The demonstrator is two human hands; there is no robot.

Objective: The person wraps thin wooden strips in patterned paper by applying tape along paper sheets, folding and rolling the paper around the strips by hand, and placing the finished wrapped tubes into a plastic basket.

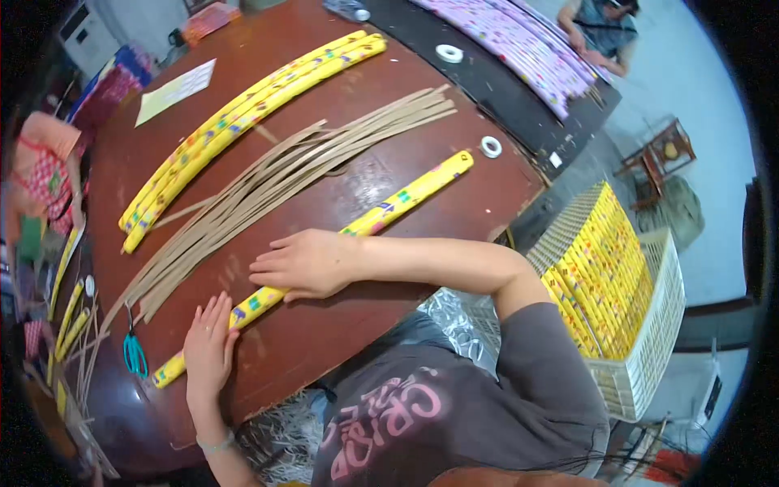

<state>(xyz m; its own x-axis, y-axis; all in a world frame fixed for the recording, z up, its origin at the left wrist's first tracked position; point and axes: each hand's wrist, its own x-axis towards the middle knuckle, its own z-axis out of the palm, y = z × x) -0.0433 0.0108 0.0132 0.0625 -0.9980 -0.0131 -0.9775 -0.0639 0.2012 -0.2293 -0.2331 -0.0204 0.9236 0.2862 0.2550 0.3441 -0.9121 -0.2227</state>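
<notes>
A long yellow roll [398, 203] with a colourful print lies slantwise on the brown table. My right hand [307, 264] rests flat across its middle, fingers stretched out. Nearer the roll's lower left end, my left hand [209, 345] lies on it with straight fingers, palm down. Both palms cover parts of the roll, and neither hand is wrapped round it. Teal-handled scissors [135, 354] lie left of my left hand. Beyond my hands is a loose bundle of long, thin brown strips [276, 174].
Several finished-looking yellow rolls [243, 109] lie farther back. Tape rolls [490, 147] and purple rolls [519, 45] are at the right and far side. A white basket [641, 369] of yellow rolls stands at my right. Other people [53, 174] sit at the left and far right.
</notes>
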